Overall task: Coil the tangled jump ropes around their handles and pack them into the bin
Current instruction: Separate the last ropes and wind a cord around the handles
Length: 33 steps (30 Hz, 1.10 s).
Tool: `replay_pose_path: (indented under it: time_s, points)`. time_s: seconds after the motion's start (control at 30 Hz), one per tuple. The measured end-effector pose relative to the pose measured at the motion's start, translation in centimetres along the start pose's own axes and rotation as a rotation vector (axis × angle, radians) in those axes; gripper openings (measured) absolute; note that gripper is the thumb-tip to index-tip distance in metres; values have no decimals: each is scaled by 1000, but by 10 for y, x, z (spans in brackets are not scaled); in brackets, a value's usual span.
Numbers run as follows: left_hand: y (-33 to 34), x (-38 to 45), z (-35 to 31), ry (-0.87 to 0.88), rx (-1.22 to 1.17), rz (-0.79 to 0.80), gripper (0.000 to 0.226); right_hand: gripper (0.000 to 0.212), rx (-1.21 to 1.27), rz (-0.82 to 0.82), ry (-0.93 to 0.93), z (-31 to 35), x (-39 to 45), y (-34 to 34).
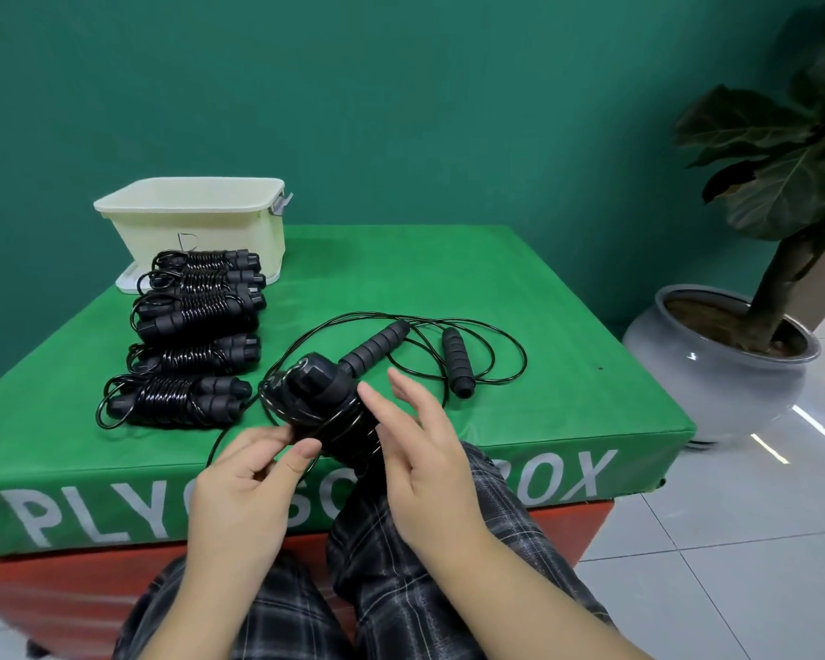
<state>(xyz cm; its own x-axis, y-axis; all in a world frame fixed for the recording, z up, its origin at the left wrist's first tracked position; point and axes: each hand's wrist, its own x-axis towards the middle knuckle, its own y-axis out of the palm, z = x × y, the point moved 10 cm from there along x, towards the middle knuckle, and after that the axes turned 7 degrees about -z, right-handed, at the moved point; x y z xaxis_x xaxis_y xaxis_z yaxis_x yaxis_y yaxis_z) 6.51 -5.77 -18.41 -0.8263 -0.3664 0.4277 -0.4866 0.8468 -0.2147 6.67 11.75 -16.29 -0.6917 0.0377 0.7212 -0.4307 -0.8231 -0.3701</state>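
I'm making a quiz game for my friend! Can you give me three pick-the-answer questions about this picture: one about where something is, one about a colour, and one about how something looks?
1. Where is the bin?
A) on the floor
B) at the box's far left corner
C) on a lap

2. What colour is the box top?
A) green
B) yellow
C) purple

3. The far-right rope is:
A) wound up tight
B) inside the bin
C) loose

Answers: B, it stands behind the coiled ropes; A, the cover is plainly green; C, its cord sprawls in open loops.
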Motion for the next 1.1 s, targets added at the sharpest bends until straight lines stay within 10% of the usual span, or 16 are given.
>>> replay_pose_path:
  time_s: [0.37,0.87,1.1]
  points:
    - [3,-4,-17,27,-139,9,23,107,-302,195,-6,1,0,30]
    - [8,1,-22,187,-161,240,37,69,74,170,141,-2,-3,12]
    - [10,9,13,-152,-423,135,27,66,341,334,280,4,-16,24]
